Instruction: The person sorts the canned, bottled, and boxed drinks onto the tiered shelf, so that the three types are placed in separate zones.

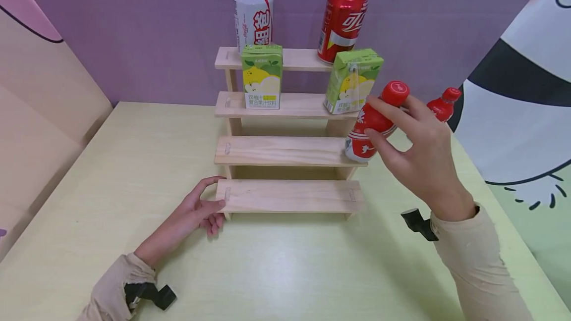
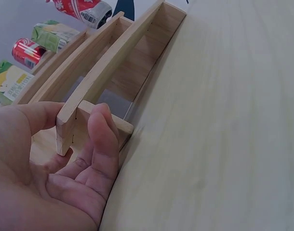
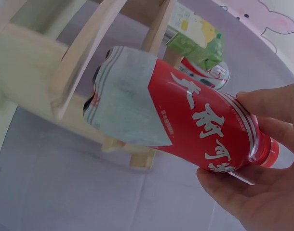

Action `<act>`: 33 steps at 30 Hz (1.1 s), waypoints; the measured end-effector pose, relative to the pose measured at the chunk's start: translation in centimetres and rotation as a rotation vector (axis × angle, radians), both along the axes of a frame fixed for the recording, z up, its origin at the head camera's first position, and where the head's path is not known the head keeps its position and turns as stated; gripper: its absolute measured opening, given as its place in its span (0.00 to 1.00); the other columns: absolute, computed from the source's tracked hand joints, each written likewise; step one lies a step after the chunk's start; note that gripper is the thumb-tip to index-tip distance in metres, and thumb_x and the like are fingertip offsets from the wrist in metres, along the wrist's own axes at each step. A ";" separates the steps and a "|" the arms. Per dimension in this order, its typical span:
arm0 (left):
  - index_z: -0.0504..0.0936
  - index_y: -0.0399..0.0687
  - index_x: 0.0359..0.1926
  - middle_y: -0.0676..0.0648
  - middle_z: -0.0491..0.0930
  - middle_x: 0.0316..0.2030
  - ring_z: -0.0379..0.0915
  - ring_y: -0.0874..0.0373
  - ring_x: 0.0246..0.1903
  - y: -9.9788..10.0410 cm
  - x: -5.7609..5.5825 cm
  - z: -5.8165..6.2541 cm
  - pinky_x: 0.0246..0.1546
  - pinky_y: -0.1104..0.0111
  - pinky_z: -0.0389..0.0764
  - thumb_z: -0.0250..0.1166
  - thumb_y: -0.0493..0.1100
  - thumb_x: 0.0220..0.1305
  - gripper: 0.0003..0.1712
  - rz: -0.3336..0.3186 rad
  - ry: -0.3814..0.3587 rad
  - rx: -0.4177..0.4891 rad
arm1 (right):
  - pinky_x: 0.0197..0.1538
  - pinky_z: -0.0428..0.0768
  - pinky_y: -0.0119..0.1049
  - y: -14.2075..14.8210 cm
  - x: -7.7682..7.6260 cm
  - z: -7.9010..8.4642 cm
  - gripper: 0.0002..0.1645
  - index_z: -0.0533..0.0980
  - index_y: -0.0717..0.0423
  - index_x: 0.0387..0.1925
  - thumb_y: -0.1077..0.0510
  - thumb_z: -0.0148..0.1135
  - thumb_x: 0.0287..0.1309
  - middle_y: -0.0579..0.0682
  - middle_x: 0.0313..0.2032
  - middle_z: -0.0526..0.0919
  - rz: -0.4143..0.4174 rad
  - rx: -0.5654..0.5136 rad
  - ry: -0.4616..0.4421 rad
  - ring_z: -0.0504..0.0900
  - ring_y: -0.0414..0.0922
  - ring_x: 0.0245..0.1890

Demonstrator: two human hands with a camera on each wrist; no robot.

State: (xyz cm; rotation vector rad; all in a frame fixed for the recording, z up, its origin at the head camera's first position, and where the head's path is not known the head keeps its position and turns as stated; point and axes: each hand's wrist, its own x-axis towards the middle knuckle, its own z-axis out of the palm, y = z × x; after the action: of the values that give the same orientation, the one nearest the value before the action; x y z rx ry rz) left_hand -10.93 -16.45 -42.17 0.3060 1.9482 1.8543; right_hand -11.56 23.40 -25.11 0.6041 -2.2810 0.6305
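A red-labelled soda bottle (image 1: 369, 130) with a red cap leans in my right hand (image 1: 421, 155), its base over the right end of the second step from the bottom. Thumb and fingers grip it around the upper part. In the right wrist view the bottle (image 3: 185, 110) shows white lettering on its label. At the lower left, my left hand (image 1: 189, 219) pinches the left end of the lowest step of a wooden tiered shelf (image 1: 290, 197). The left wrist view shows the thumb and fingers of that hand (image 2: 55, 163) on both faces of the board.
On the top step stand a white can (image 1: 253, 19) and a red can (image 1: 343, 24). Two green juice cartons, a left carton (image 1: 262, 78) and a right carton (image 1: 354, 83), occupy the step below. Another red-capped bottle (image 1: 443, 104) shows partly behind my right hand. A purple backdrop (image 1: 169, 33) rises behind.
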 end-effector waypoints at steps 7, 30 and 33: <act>0.51 0.58 0.73 0.40 0.80 0.28 0.74 0.54 0.24 -0.1 0.0 0.0 0.27 0.65 0.81 0.58 0.49 0.74 0.34 0.002 0.003 -0.011 | 0.53 0.78 0.41 -1.8 0.1 -0.1 0.32 0.81 0.53 0.56 0.68 0.77 0.46 0.55 0.56 0.80 0.087 -0.033 0.005 0.77 0.51 0.55; 0.50 0.63 0.73 0.40 0.80 0.28 0.75 0.53 0.25 -0.1 0.1 0.0 0.29 0.64 0.81 0.59 0.51 0.73 0.36 0.011 -0.013 -0.009 | 0.50 0.82 0.48 -8.1 -0.7 -0.2 0.20 0.78 0.59 0.49 0.67 0.72 0.53 0.57 0.54 0.78 0.285 -0.078 0.017 0.74 0.48 0.57; 0.50 0.62 0.73 0.40 0.80 0.28 0.75 0.53 0.25 -0.2 0.1 0.0 0.29 0.64 0.81 0.59 0.51 0.73 0.36 0.010 -0.010 -0.012 | 0.50 0.82 0.50 -8.8 -1.0 -0.2 0.21 0.78 0.59 0.50 0.66 0.73 0.53 0.58 0.54 0.78 0.291 -0.085 0.027 0.74 0.49 0.57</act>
State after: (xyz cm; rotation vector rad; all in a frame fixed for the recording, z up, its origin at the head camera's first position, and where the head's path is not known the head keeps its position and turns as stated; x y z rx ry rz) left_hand -10.87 -16.60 -42.16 0.2836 1.9573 1.8461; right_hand -12.56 14.62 -25.33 0.9059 -2.1471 0.8477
